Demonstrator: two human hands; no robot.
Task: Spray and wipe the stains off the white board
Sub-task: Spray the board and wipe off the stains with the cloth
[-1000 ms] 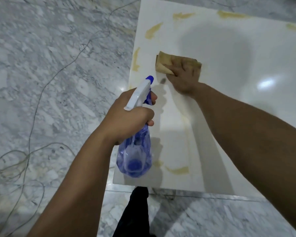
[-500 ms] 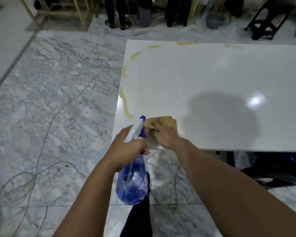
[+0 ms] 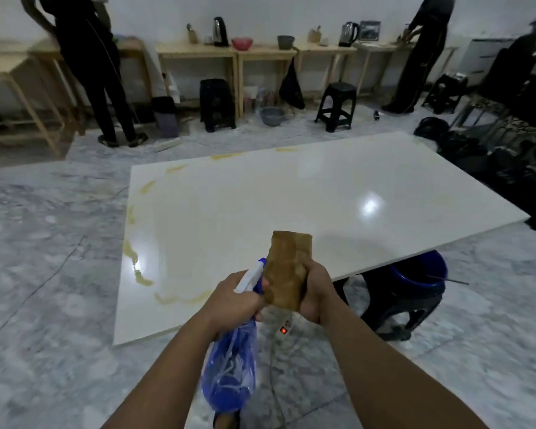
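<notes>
Two hands meet low in the view, in front of the near edge of the white board (image 3: 291, 205). The left hand (image 3: 232, 300) grips the neck of a blue spray bottle (image 3: 229, 373), whose white trigger head points toward 1 o'clock and whose body hangs down toward 6 o'clock below the fist. Just at 3 o'clock of it, the right hand (image 3: 317, 292) clutches a folded brown cloth (image 3: 287, 267), fingers wrapped round its lower half, so the cloth stands upright, lifted off the board and touching the nozzle end of the bottle. The board stretches away toward 12 o'clock, glossy, with yellowish stains (image 3: 136, 258) along its edge at 9 to 10 o'clock of the hands and more at the far edge. Under the board at 3 o'clock sit a blue bucket (image 3: 421, 270) and a dark stool (image 3: 396, 308). Marble floor (image 3: 44, 274) surrounds everything.
</notes>
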